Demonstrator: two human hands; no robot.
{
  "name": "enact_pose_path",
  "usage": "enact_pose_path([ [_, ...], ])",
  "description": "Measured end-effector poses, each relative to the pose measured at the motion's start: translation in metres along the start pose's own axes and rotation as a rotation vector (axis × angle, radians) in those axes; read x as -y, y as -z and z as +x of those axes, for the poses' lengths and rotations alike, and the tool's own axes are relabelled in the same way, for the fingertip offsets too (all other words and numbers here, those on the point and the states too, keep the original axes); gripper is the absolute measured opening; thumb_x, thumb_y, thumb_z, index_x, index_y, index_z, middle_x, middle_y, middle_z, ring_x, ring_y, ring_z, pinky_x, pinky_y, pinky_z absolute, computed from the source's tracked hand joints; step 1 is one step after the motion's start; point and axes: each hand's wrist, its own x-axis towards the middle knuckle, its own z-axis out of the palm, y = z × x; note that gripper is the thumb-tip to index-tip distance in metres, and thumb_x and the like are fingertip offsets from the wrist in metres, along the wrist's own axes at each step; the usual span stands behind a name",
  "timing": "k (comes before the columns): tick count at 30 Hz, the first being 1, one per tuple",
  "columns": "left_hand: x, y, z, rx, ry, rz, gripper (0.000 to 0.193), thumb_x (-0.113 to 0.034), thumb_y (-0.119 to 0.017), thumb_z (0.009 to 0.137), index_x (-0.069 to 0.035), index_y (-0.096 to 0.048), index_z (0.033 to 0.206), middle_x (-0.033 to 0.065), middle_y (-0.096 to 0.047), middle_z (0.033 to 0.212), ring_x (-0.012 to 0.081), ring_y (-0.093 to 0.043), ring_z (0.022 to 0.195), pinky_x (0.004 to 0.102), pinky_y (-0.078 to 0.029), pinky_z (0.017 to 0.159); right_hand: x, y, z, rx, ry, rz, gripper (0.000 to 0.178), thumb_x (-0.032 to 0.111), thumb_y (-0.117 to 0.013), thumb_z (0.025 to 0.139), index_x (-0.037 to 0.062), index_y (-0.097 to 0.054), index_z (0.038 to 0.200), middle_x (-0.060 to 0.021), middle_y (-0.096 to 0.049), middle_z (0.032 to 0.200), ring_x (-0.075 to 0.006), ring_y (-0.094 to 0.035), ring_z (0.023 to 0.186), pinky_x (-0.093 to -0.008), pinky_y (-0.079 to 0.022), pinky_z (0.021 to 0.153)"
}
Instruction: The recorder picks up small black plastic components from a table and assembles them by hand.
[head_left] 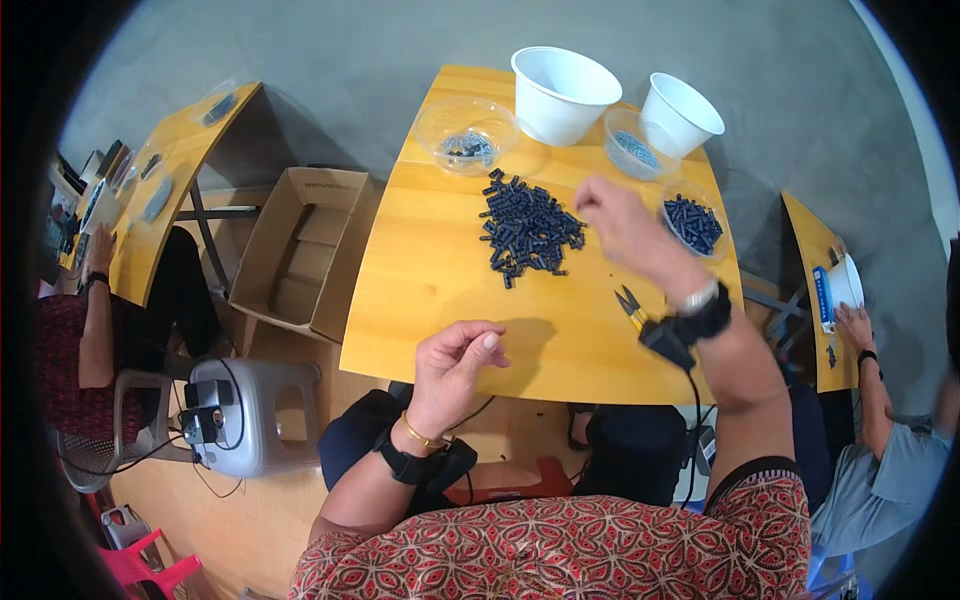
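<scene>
A heap of small dark-blue plastic pieces lies in the middle of the yellow wooden table. My right hand, slightly blurred, hovers just right of the heap with its fingers bent together; anything in them is hidden. Over the table's front edge, my left hand is curled with thumb and fingers close together, and I cannot make out what they hold. Yellow-handled snips rest below my right forearm. Beside my right wrist stands a clear tub of dark-blue pieces.
Two white buckets stand at the back. Clear tubs with small metal parts sit before them. An open cardboard box and a grey stool are on the left floor. People work at side tables. A cable hangs from my right wrist.
</scene>
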Motion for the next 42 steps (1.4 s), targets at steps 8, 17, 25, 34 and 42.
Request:
enact_pose_path([
  [8,0.015,-0.027,0.004,0.085,0.273,-0.438,0.022,-0.016,-0.050,0.090,0.003,-0.059,0.096,0.0060,-0.060,0.077,0.0121,-0.057,0.066,0.0268,-0.052,0.067,0.077,-0.053,-0.094,-0.038,0.140,0.074,0.017,0.001,-0.055,0.076,0.0019,-0.048,0.092,-0.0162,-0.053,0.080,-0.0344,-0.055,0.074,-0.0390,-0.045,0.063],
  [17,0.010,-0.034,0.006,0.143,0.348,-0.478,0.012,-0.009,-0.053,0.087,0.002,-0.058,0.086,0.0067,-0.059,0.075,0.0120,-0.056,0.065,0.0291,-0.054,0.066,0.072,-0.050,-0.102,-0.034,0.136,0.118,0.010,0.005,-0.055,0.078,0.0030,-0.052,0.088,-0.0144,-0.052,0.077,-0.0321,-0.054,0.070,-0.0376,-0.045,0.060],
  [25,0.015,-0.031,0.011,0.086,0.287,-0.420,0.012,-0.012,-0.052,0.088,0.000,-0.056,0.089,0.0076,-0.059,0.079,0.0126,-0.058,0.066,0.0313,-0.055,0.067,-0.054,0.005,-0.052,-0.210,-0.126,-0.086,0.010,0.007,-0.055,0.079,-0.0002,-0.057,0.084,-0.0163,-0.061,0.076,-0.0319,-0.058,0.072,-0.0344,-0.046,0.067],
  [34,0.019,-0.028,0.011,0.053,0.050,-0.122,0.013,-0.007,-0.054,0.086,0.003,-0.056,0.094,0.0038,-0.058,0.078,0.0104,-0.057,0.066,0.0262,-0.053,0.065,-0.100,-0.007,-0.024,0.075,-0.188,-0.263,0.009,0.004,-0.054,0.077,-0.0002,-0.054,0.085,-0.0181,-0.059,0.088,-0.0337,-0.056,0.083,-0.0370,-0.045,0.071],
  [42,0.020,-0.027,0.013,0.044,0.024,0.077,0.016,-0.006,-0.055,0.085,0.005,-0.059,0.096,0.0053,-0.061,0.082,0.0108,-0.058,0.063,0.0211,-0.048,0.060,-0.047,0.007,-0.044,-0.092,-0.232,-0.178,0.005,0.002,-0.052,0.077,-0.0012,-0.052,0.080,-0.0187,-0.056,0.078,-0.0339,-0.055,0.078,-0.0371,-0.044,0.068],
])
